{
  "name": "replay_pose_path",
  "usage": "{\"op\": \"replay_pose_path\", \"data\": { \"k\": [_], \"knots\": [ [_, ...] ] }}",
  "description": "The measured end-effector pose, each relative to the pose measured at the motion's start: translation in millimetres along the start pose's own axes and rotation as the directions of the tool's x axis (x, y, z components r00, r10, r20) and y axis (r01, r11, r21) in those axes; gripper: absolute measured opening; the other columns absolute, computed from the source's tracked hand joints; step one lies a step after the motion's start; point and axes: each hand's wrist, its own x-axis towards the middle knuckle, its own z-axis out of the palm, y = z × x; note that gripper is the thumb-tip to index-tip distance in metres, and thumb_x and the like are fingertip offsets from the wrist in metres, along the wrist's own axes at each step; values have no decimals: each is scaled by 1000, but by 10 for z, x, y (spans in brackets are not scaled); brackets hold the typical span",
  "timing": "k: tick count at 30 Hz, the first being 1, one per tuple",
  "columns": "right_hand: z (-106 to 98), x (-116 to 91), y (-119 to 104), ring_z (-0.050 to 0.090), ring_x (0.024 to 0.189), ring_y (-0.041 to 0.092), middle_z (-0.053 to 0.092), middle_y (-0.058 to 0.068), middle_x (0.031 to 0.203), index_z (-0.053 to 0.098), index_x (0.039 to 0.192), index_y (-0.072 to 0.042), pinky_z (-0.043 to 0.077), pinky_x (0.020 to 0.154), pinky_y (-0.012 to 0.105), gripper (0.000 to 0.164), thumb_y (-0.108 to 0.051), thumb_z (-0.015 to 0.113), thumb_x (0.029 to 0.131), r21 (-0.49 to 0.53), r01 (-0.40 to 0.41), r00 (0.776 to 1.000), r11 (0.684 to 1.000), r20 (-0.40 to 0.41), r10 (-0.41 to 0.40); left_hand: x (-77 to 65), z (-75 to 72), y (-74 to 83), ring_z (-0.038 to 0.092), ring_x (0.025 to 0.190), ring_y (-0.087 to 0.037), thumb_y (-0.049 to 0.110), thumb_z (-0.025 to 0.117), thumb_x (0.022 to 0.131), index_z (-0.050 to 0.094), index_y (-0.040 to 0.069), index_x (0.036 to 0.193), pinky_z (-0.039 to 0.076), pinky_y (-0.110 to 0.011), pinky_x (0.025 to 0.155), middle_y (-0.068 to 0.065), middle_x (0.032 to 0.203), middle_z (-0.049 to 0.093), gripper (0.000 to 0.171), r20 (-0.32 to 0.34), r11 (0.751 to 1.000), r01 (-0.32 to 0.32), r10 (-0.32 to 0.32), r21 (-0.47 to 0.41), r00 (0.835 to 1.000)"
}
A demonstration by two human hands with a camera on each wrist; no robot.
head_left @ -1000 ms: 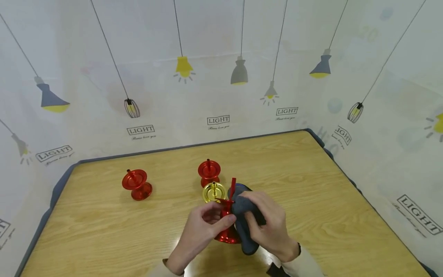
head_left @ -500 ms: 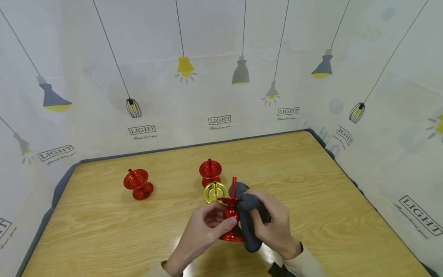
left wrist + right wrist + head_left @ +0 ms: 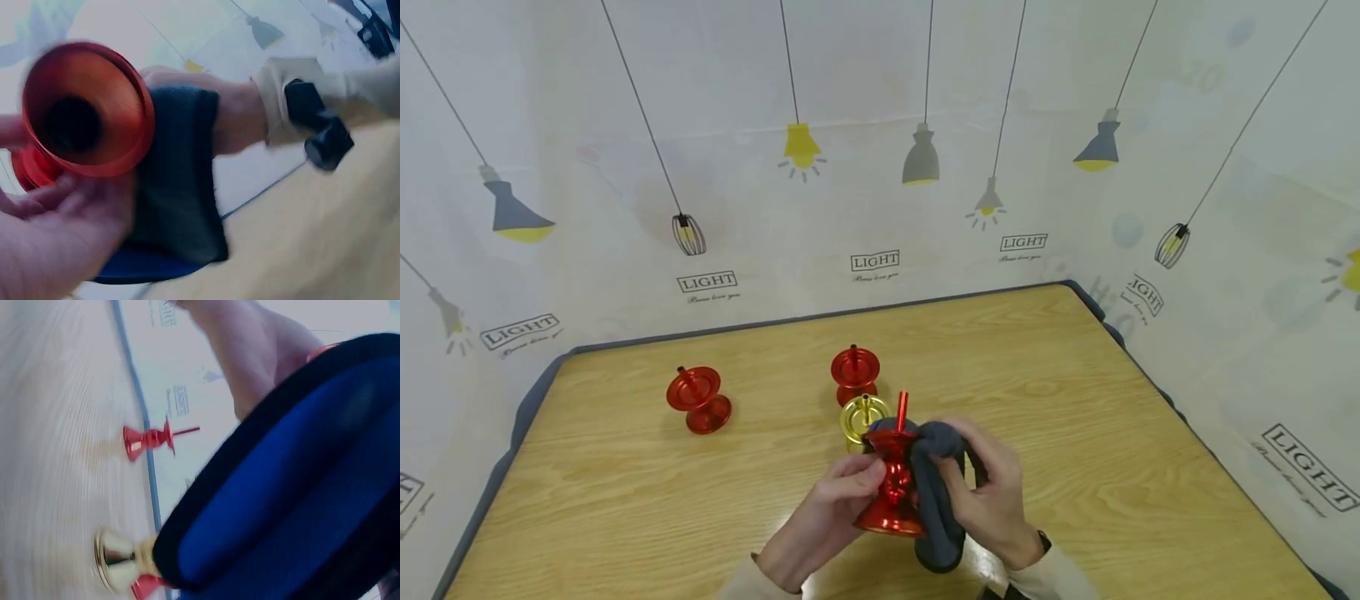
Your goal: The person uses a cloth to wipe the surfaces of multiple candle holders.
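Note:
In the head view, my left hand [image 3: 831, 517] grips a shiny red candle holder [image 3: 897, 483] by its waist, thumb in front. Its thin tube points up and its base flares below. My right hand [image 3: 992, 492] pinches a bunched dark grey-blue cloth [image 3: 938, 517] against the holder's right side; part of the cloth also shows behind its upper dish. The left wrist view looks into the holder's hollow base [image 3: 122, 94], the cloth [image 3: 181, 181] hanging beside it. The cloth's blue side [image 3: 275, 500] fills much of the right wrist view, hiding the right fingers.
A gold candle holder [image 3: 857, 418] stands just behind the held one. Behind it is a red candle holder [image 3: 854, 368], with another red one [image 3: 700, 400] farther left. The wooden table [image 3: 1112, 467] meets a lamp-printed backdrop [image 3: 880, 208] along its edges.
The left hand has turned, its thumb shifting left on the red candle holder, whose base has swung left and lower. The cloth's upper part has moved left behind the dish. Standing holders are unmoved.

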Motion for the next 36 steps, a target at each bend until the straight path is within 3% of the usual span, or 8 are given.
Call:
{"op": "replay_pose_path", "data": {
  "k": [3, 8, 15, 20, 26, 29, 32, 36],
  "knots": [
    [-4, 37, 6, 69, 93, 20, 70, 19, 100, 66, 113, 9, 54, 90, 21, 23, -9, 63, 100, -118, 63, 998, 991, 37, -59, 0, 65, 29, 66, 95, -7, 26, 55, 102, 61, 0, 126, 54, -24, 87, 4, 104, 71, 36, -132, 970, -23, 57, 244, 990],
    [14, 104, -6, 68, 87, 24, 70, 17, 99, 67, 109, 9, 54, 89, 23, 25, -14, 60, 102, -235, 174, 984, 956, 86, -158, 19, 190, 44, 66, 80, -14, 29, 79, 89, 69, 3, 117, 55, -23, 73, -8, 95, 70, 39, -361, 794, 34, 237, 606, 902],
    [41, 36, -12, 70, 91, 20, 70, 20, 99, 66, 111, 10, 55, 88, 22, 21, -7, 65, 98, -66, 81, 997, 995, 18, -80, 18, 42, -8, 68, 88, -9, 28, 59, 101, 66, 3, 121, 56, -26, 84, 4, 98, 72, 33, -154, 982, -61, 89, 178, 984],
    [36, 8, 17, 69, 94, 18, 70, 20, 101, 65, 113, 10, 54, 89, 22, 21, -4, 65, 97, -43, 37, 999, 998, 26, -36, 2, -37, -32, 67, 95, -7, 28, 49, 105, 61, 5, 128, 54, -26, 90, 6, 105, 71, 34, -39, 990, -52, 58, 132, 998],
    [-24, 92, 37, 69, 90, 24, 70, 18, 99, 66, 109, 10, 52, 94, 22, 26, -14, 58, 102, -214, 163, 985, 963, 82, -148, 17, 113, 26, 69, 82, -11, 26, 77, 90, 70, 1, 112, 57, -22, 76, -7, 94, 71, 34, -313, 791, 8, 233, 611, 921],
    [-24, 109, 28, 68, 88, 25, 70, 17, 98, 67, 107, 11, 53, 91, 24, 26, -13, 57, 101, -224, 200, 978, 954, 97, -183, 36, 170, 38, 70, 78, -12, 27, 82, 86, 73, 4, 108, 58, -22, 73, -9, 92, 73, 33, -370, 765, 45, 259, 642, 892],
    [-13, 85, 25, 69, 88, 24, 71, 18, 97, 67, 107, 11, 54, 90, 23, 26, -13, 60, 101, -195, 187, 981, 963, 79, -175, 40, 130, 17, 70, 80, -11, 26, 79, 89, 73, 1, 110, 58, -23, 75, -5, 93, 74, 34, -336, 799, -1, 254, 601, 907],
    [12, 15, 49, 70, 93, 19, 71, 20, 98, 66, 110, 11, 54, 90, 21, 24, -10, 65, 99, -92, 82, 997, 992, 9, -81, 54, -31, -63, 69, 89, -9, 25, 65, 98, 67, -3, 118, 57, -25, 84, 2, 99, 74, 35, -160, 951, -97, 149, 293, 976]
  ]
}}
